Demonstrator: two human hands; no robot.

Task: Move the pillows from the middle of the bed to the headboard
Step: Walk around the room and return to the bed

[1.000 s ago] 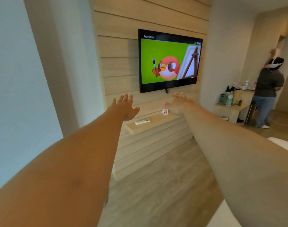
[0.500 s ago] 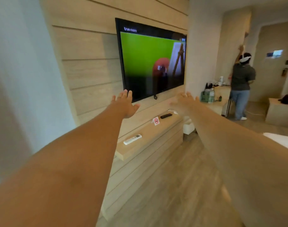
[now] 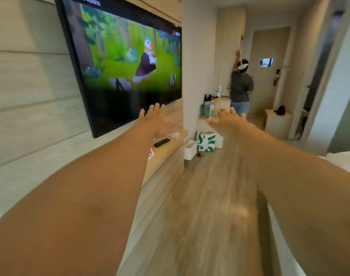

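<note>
Ahead of me the view has swung right from the TV (image 3: 122, 62) toward the bed (image 3: 345, 156) edge, left hand (image 3: 157, 121) and right hand (image 3: 229, 121) outstretched, fingers spread and empty; pillows remain out of view, none yet grasped.

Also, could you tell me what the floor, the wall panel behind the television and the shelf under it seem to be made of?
The floor looks like wood or wood-look laminate: plank seams, grain and a soft sheen. The wall panel appears to be pale, matt wood-effect boards with horizontal grooves. The shelf shows the same light wood tone, possibly veneer. The television has a glossy dark frame, probably plastic.
</note>
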